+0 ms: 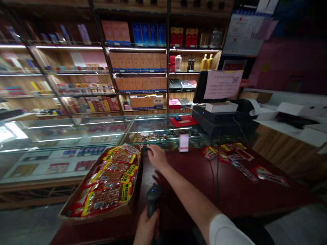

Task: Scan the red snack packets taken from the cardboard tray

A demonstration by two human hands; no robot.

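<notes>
In the lower middle, my left hand (147,221) is wrapped round the handle of a dark barcode scanner (154,193), which shows a small blue light. My right hand (157,157) reaches out over the dark red tabletop, just right of the far end of a cardboard box (133,204). Its fingers look apart and loosely bent, with nothing visible in them. Packets of snack sticks (107,197) in red and yellow wrappers fill the box in rows.
Several loose snack packets (241,166) lie on the right of the table (178,183). A glass display counter (84,132) runs behind. Near the back right are a register monitor (201,86), a black cash drawer (219,120) and a red mouse pad (187,121). Lit shelves line the wall.
</notes>
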